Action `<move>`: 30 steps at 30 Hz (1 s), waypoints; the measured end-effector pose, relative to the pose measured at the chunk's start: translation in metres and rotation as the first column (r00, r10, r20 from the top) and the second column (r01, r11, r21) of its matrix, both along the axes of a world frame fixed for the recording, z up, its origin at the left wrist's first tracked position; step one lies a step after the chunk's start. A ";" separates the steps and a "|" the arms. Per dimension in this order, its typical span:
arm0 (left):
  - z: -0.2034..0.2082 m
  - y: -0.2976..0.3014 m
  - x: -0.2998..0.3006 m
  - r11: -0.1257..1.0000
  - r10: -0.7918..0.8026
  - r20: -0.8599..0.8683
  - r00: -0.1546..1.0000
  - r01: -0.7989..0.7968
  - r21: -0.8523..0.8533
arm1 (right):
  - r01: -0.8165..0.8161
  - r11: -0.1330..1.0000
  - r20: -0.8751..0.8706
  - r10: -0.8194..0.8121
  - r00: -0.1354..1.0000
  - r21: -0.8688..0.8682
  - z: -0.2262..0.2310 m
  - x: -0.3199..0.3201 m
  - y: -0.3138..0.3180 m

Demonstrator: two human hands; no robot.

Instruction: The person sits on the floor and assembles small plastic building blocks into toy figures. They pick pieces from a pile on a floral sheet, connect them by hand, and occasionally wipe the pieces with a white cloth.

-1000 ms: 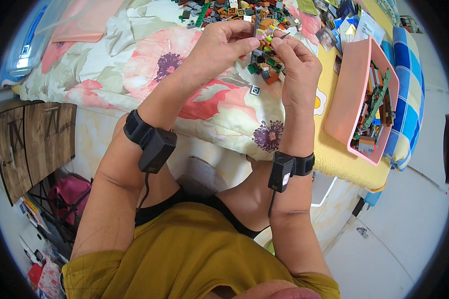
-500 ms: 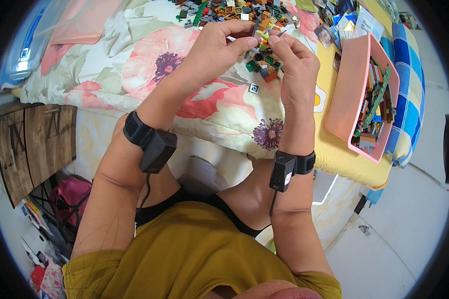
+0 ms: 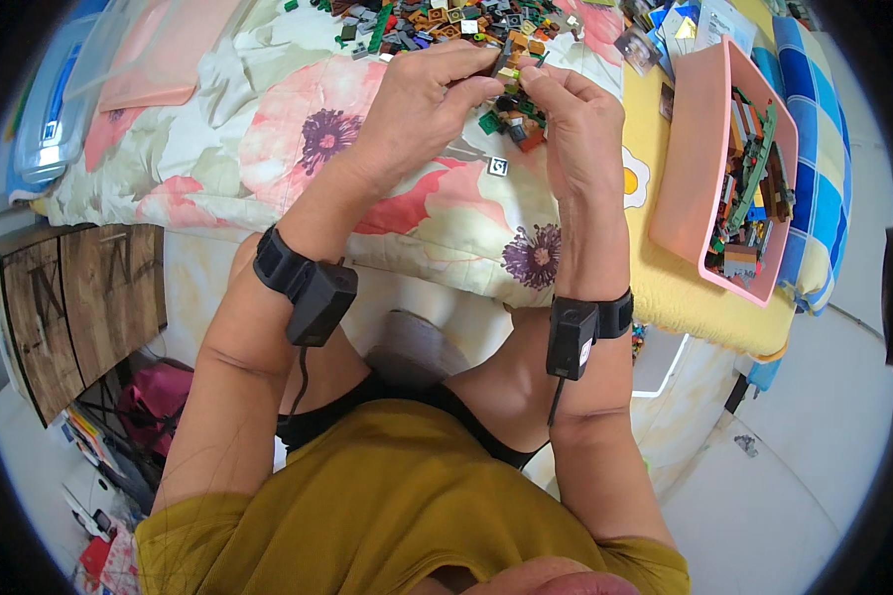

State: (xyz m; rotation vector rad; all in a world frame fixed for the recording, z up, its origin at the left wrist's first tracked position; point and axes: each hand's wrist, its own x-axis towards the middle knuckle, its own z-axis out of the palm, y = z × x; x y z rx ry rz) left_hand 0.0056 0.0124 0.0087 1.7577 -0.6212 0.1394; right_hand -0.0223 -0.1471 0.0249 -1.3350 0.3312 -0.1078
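Observation:
My left hand (image 3: 429, 104) is closed, thumb and index finger pinching a small toy brick piece (image 3: 507, 65) with dark and yellow-green parts. From the other side my right hand (image 3: 573, 109) meets it, thumb and fingers pressed together at its edge. The fingers partly hide the piece, and the loose bricks behind it blend with its outline. Beyond both hands spreads a pile of mixed toy bricks (image 3: 437, 25). Several green, brown and black bricks (image 3: 516, 126) lie just below the fingertips. Nearer to me, a small white-and-dark tile (image 3: 497, 167) rests alone on the flowered quilt (image 3: 407, 213).
A pink bin (image 3: 687, 164) of toy bricks stands at the right on a yellow cloth (image 3: 709, 317), beside a blue checked cushion (image 3: 814, 169). Cards and photos (image 3: 680, 35) lie behind it. Clear plastic boxes (image 3: 55, 129) sit at the far left, above a wooden cabinet (image 3: 84, 297).
The view has shifted slightly. My hands stay together at the piece, the right fingers now closer in against it, and the piece has turned a little.

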 end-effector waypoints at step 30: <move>-0.003 0.010 0.014 0.713 -0.599 -0.627 0.497 -0.024 -0.701 | 0.112 0.865 0.448 0.138 0.883 -0.489 0.003 0.012 -0.011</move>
